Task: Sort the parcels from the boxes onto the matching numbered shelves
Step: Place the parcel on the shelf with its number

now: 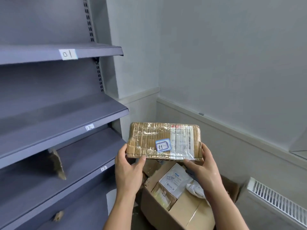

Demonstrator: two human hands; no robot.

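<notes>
A flat brown cardboard parcel (149, 138) wrapped in clear tape carries a sticker marked 11. My left hand (127, 170) grips its near left corner and my right hand (201, 166) grips its near right corner, holding it level above an open cardboard box (187, 211) on the floor. Inside that box lie a white parcel marked 05 (174, 178), a brown parcel (163, 195) and a white bag (195, 190). Grey metal shelves stand on the left, with edge labels 01 (68, 54), 12 (89, 127) and 13 (104, 168).
A brown parcel (58, 165) leans upright on the shelf above label 13. A small brown item (58, 216) lies on the shelf below. White walls meet in a corner behind the box. A white radiator grille (279, 201) runs along the lower right.
</notes>
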